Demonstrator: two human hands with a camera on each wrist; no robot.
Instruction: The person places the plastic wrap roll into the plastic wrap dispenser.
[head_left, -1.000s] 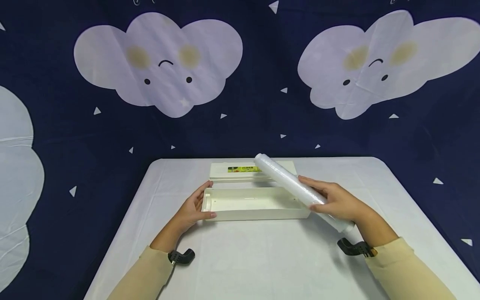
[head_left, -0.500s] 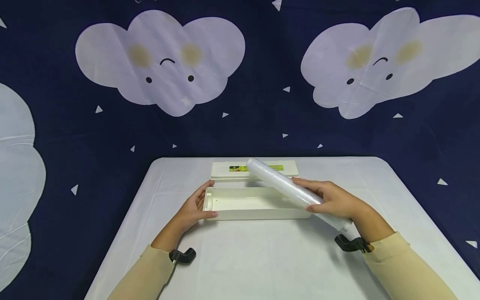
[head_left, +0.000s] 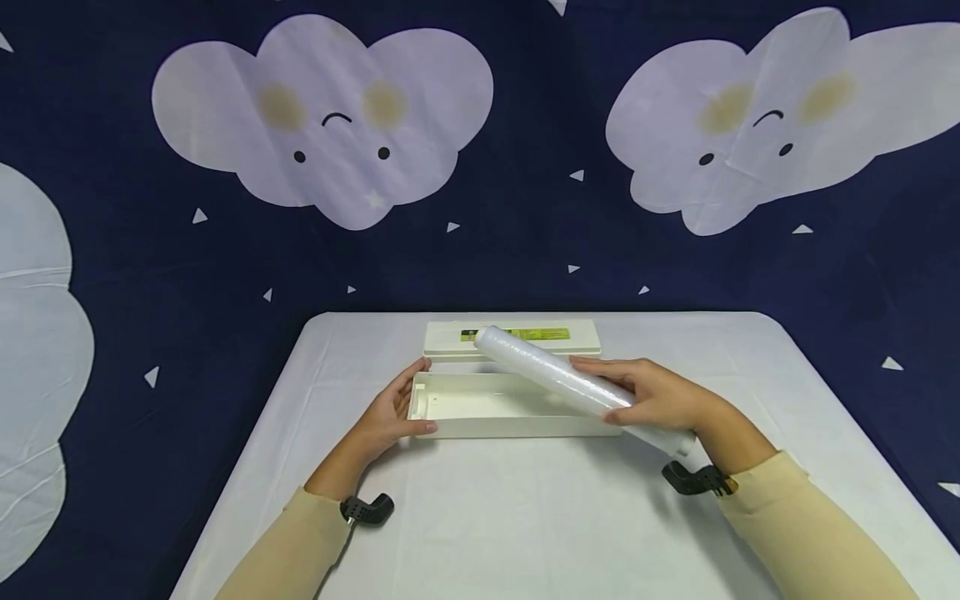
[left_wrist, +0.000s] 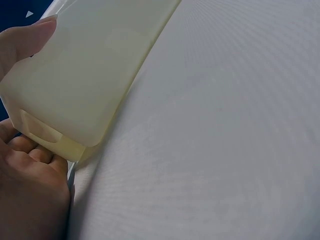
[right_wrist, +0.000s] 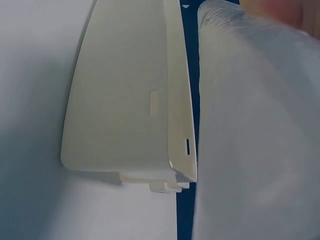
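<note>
An open cream box (head_left: 517,427) lies lengthwise on the table. My left hand (head_left: 382,421) grips its left end, thumb on the front wall and fingers behind; the left wrist view shows the thumb (left_wrist: 37,37) against the box (left_wrist: 85,75). My right hand (head_left: 656,400) holds a roll of clear film (head_left: 551,372) slantwise above the box, its far end toward the upper left and its near end past the box's right front corner. In the right wrist view the film roll (right_wrist: 255,130) is beside the box (right_wrist: 117,100), with a strip of background showing between them.
Behind the box lies a cream lid (head_left: 442,340) with a green and yellow label, partly covered by the roll in the head view. A white cloth covers the table (head_left: 495,517). A dark blue backdrop with clouds (head_left: 322,125) stands beyond the far edge.
My right hand has moved left with the roll, whose far end has shifted left and lower over the box. My left hand keeps its hold on the box's left end.
</note>
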